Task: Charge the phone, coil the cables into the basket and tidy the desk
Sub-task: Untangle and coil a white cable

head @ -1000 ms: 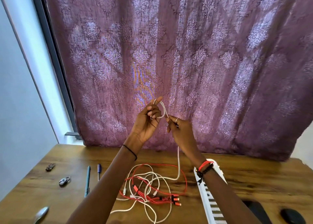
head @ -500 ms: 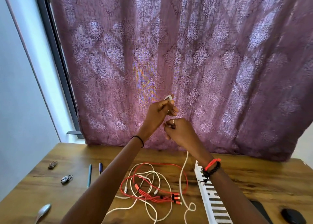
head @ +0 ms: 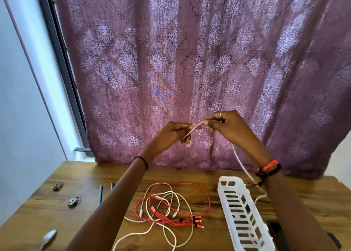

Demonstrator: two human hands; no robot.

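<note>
The left grip (head: 171, 134) is closed in a pinch, thumb and fingertips on one white cable (head: 191, 130), raised in front of the curtain (head: 190, 60). A short taut stretch of that cable runs up and rightward to the right grip (head: 229, 129), whose fingers are curled round it. Below the right grip the cable hangs down past the wrist and reaches the tabletop (head: 313, 203) just right of the basket's far end. The left wrist carries one black band; the right carries red and black bands.

On the tabletop, from the left:
- one spoon (head: 47, 238) at the near edge
- one small dark object (head: 58, 185), too small to name
- one metal clip-like piece (head: 73, 201)
- two pens (head: 100, 194), side by side, the right one mostly hidden by the left forearm

In the middle lies a loose tangle: one red cable (head: 190, 186) ending in several plugs, looped through white cable (head: 182, 203) strands whose number I cannot count.

Right of the tangle stands one white slotted basket (head: 241, 212), with no cable in the part that shows. Just beside its right wall lies a dark flat thing (head: 276, 233), mostly hidden by the right forearm; whether it is the phone I cannot tell.
</note>
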